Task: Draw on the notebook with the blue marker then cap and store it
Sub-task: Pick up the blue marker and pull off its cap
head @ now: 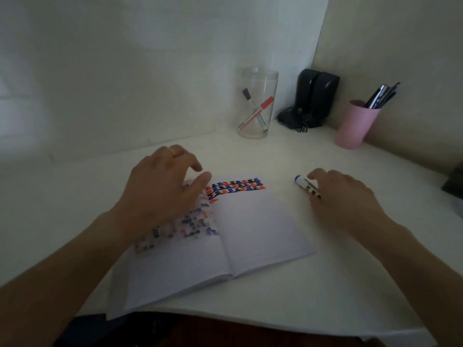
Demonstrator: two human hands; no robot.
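An open notebook (250, 229) lies on the white desk (325, 284), with rows of blue, red and black marks along the top of its right page. My left hand (162, 194) rests on the left page, fingers spread. The blue marker (304, 184) lies on the desk to the right of the notebook, its blue end pointing away to the upper left. My right hand (343, 199) lies over the marker's near end, fingertips touching the barrel; whether it grips the marker is unclear. A clear glass jar (258, 83) at the back holds a red and a black marker.
A pink cup (355, 126) with several pens stands at the back right. A black device (313, 96) with cables sits in the corner between jar and cup. Walls close off the desk behind and to the right. A dark object (454, 181) lies at the right edge.
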